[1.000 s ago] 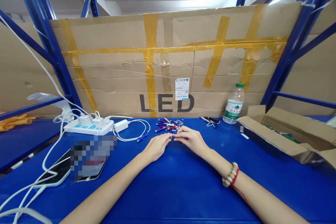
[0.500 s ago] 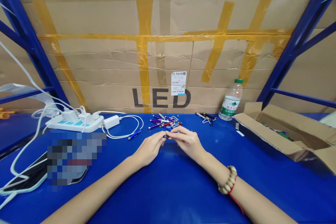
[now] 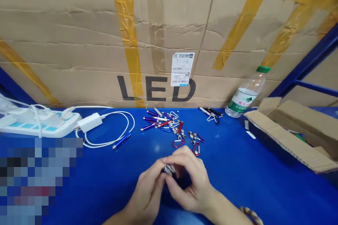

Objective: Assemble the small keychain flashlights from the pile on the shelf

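My left hand and my right hand meet over the near middle of the blue table. Pinched between their fingertips is a small silvery metal piece; the fingers hide most of it, so its exact kind is unclear. Just beyond the hands lie a red carabiner clip, another red clip and several small round metal bits. Farther back is a pile of small purple, red and silver penlights with clips among them. A single blue penlight rests to the left.
Black and silver penlights lie at the back right, near a water bottle. An open cardboard box stands on the right. A white power strip and a cabled white adapter occupy the left. A large carton walls the back.
The view has tilted down and come closer. Both hands are now nearer to me, apart from the pile, still together on the small metal piece; clips and round bits beyond them are uncovered.
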`<state>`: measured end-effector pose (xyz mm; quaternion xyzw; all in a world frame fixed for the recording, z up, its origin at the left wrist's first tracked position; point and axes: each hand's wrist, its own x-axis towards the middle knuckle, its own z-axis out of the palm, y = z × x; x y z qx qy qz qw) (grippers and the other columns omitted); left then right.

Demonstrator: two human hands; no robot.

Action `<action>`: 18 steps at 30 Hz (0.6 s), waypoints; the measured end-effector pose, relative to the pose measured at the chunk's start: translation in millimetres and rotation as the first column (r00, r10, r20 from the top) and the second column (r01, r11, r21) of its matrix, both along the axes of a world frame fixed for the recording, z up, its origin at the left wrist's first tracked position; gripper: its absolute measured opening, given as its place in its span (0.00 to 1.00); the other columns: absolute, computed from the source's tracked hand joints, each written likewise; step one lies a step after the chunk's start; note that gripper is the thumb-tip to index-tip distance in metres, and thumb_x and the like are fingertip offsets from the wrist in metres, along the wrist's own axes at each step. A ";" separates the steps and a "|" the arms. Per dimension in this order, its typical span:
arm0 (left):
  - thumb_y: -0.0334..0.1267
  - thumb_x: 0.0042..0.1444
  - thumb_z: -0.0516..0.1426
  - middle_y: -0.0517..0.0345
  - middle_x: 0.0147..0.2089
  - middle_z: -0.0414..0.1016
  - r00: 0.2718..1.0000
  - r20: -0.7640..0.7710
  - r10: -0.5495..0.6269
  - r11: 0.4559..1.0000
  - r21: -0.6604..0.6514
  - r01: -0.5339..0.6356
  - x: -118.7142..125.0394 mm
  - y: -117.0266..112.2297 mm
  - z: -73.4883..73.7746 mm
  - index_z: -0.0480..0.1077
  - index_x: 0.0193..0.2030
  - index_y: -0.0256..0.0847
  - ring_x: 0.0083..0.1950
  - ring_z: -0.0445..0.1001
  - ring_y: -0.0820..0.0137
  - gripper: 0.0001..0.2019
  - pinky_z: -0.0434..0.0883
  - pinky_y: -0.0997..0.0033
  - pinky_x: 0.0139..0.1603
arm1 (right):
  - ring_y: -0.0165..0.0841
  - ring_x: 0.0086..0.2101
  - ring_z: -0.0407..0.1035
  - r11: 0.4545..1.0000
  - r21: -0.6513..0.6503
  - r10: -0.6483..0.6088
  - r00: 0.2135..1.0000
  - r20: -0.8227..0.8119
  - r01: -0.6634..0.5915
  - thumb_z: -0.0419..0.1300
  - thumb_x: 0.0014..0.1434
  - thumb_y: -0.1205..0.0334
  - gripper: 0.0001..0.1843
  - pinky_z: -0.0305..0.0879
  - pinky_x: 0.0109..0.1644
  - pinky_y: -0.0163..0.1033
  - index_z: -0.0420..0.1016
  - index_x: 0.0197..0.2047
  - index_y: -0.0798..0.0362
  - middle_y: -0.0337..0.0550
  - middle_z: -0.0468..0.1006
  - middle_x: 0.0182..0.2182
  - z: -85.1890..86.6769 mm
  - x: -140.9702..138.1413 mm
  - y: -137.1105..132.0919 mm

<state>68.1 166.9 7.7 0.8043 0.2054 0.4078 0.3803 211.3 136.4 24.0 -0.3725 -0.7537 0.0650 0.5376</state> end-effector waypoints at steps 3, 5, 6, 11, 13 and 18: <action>0.30 0.60 0.43 0.61 0.31 0.66 0.998 0.038 -0.046 0.997 -0.061 0.048 2.1 -1.8 -0.6 0.61 0.40 0.43 0.32 0.66 0.75 0.08 0.65 0.81 0.34 | 0.27 0.25 0.61 0.995 -0.095 0.033 0.998 -0.054 -0.038 0.54 0.50 0.70 0.17 0.59 0.24 0.32 0.64 0.45 0.53 0.40 0.67 0.27 -0.1 -2.0 1.1; 0.30 0.61 0.43 0.60 0.32 0.66 0.995 0.056 -0.080 0.993 -0.077 0.084 3.0 -1.7 -0.5 0.61 0.40 0.43 0.33 0.66 0.75 0.09 0.65 0.81 0.36 | 0.28 0.26 0.61 0.989 -0.138 0.035 0.996 -0.082 -0.046 0.53 0.50 0.69 0.17 0.60 0.26 0.33 0.64 0.45 0.53 0.41 0.67 0.28 -0.2 -2.9 1.0; 0.31 0.61 0.43 0.59 0.33 0.67 0.993 0.062 -0.103 0.991 -0.081 0.108 3.2 -1.4 -0.4 0.61 0.41 0.43 0.34 0.67 0.75 0.09 0.65 0.80 0.37 | 0.29 0.27 0.62 0.987 -0.154 0.036 0.996 -0.087 -0.049 0.53 0.51 0.69 0.17 0.61 0.27 0.34 0.63 0.45 0.52 0.41 0.67 0.28 -0.4 -3.2 0.7; 0.32 0.61 0.43 0.58 0.34 0.67 0.991 0.095 -0.094 0.992 -0.080 0.102 2.3 -1.2 -0.1 0.62 0.42 0.42 0.36 0.68 0.74 0.09 0.65 0.79 0.40 | 0.29 0.27 0.62 0.991 -0.123 0.046 0.993 -0.107 -0.059 0.51 0.53 0.71 0.17 0.61 0.28 0.34 0.61 0.48 0.50 0.39 0.66 0.27 -3.0 -2.4 -1.1; 0.31 0.61 0.43 0.58 0.33 0.67 0.995 0.080 -0.052 0.997 -0.056 0.057 1.7 -1.6 0.6 0.62 0.42 0.42 0.35 0.67 0.75 0.09 0.65 0.79 0.38 | 0.28 0.27 0.63 0.992 -0.095 0.077 0.992 -0.102 -0.087 0.51 0.54 0.72 0.17 0.62 0.28 0.33 0.61 0.48 0.50 0.40 0.66 0.27 -2.9 -0.7 -0.5; 0.33 0.62 0.43 0.60 0.29 0.65 0.998 -0.050 0.044 0.989 -0.138 -0.050 -0.1 2.4 7.3 0.63 0.39 0.40 0.30 0.65 0.76 0.09 0.63 0.81 0.32 | 0.25 0.26 0.63 0.999 -0.052 -0.010 0.998 -0.055 0.007 0.54 0.54 0.75 0.13 0.63 0.26 0.30 0.66 0.42 0.52 0.41 0.66 0.31 3.2 0.4 4.8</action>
